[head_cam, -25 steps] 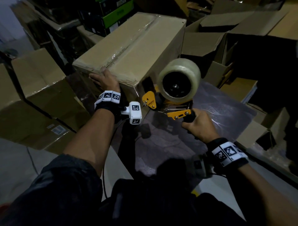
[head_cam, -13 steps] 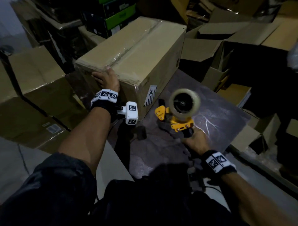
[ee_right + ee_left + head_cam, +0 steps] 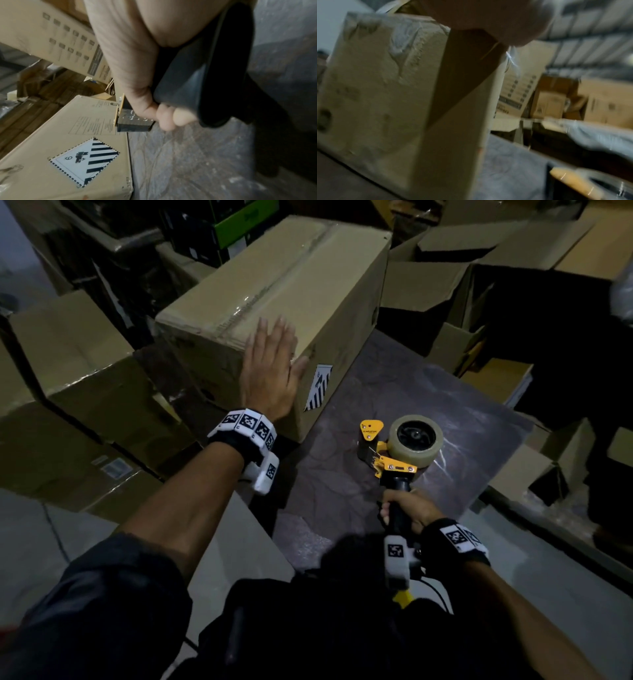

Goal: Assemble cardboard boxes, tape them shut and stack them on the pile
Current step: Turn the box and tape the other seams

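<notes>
A closed cardboard box [image 3: 301,285], clear tape along its top seam, lies on the dark table [image 3: 462,405]. A striped hazard label [image 3: 318,386] is stuck on its near side, also seen as the label [image 3: 84,161] in the right wrist view. My left hand [image 3: 270,364] is flat with straight fingers against the box's near top corner. My right hand [image 3: 407,508] grips the black handle of a yellow tape dispenser [image 3: 397,446], which lies on the table with its tape roll [image 3: 416,440] up. The left wrist view is blurred and shows the box end [image 3: 382,88].
Taped cardboard boxes [image 3: 78,364] are stacked at the left. Open and flattened cartons [image 3: 431,282] crowd the back and right. Dark shelving with green-labelled packs [image 3: 239,220] stands behind. Grey floor [image 3: 41,542] runs at lower left.
My right hand brought the tape dispenser down from beside the box onto the table. My left hand moved from the box's left end to its near right corner and spread flat.
</notes>
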A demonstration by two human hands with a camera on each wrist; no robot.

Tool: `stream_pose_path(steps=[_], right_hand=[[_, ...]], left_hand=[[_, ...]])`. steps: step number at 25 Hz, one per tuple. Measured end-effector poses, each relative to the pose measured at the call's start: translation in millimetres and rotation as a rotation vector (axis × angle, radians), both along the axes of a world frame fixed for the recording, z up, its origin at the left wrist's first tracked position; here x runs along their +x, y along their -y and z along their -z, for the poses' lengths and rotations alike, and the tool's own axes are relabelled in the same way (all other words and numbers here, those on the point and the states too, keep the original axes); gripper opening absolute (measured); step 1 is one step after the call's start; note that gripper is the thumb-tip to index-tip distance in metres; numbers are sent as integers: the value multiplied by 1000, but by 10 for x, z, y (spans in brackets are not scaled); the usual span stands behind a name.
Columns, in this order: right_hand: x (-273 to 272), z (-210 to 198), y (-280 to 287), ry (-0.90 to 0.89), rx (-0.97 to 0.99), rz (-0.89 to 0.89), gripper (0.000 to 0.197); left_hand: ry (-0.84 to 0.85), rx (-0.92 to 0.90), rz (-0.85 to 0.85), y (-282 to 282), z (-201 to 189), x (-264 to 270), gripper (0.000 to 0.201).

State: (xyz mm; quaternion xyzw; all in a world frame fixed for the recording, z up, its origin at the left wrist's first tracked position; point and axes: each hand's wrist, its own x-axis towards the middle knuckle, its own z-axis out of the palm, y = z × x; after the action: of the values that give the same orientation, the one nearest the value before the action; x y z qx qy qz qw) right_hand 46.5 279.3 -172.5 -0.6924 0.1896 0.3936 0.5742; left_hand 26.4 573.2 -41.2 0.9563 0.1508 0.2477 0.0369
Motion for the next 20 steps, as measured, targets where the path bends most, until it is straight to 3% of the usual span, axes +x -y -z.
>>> stream_pose_path(steps=[4, 9, 12, 16, 20], right_hand=[[16, 2, -26, -45, 28, -7, 9], [-6, -36, -18, -16, 51, -9, 13], [-42, -55, -16, 67, 42, -1, 16], [-58, -68, -37, 202, -33, 1, 17], [-50, -111, -52, 255, -94, 31, 15]], left_hand=[[-73, 170, 148, -176, 10, -82, 59], [-103, 190, 233, -175, -41, -119, 46], [-77, 211, 186, -65, -38, -70, 48], [-96, 180, -16, 62, -11, 53, 57], [-45, 231, 57, 11, 56, 58, 44]])
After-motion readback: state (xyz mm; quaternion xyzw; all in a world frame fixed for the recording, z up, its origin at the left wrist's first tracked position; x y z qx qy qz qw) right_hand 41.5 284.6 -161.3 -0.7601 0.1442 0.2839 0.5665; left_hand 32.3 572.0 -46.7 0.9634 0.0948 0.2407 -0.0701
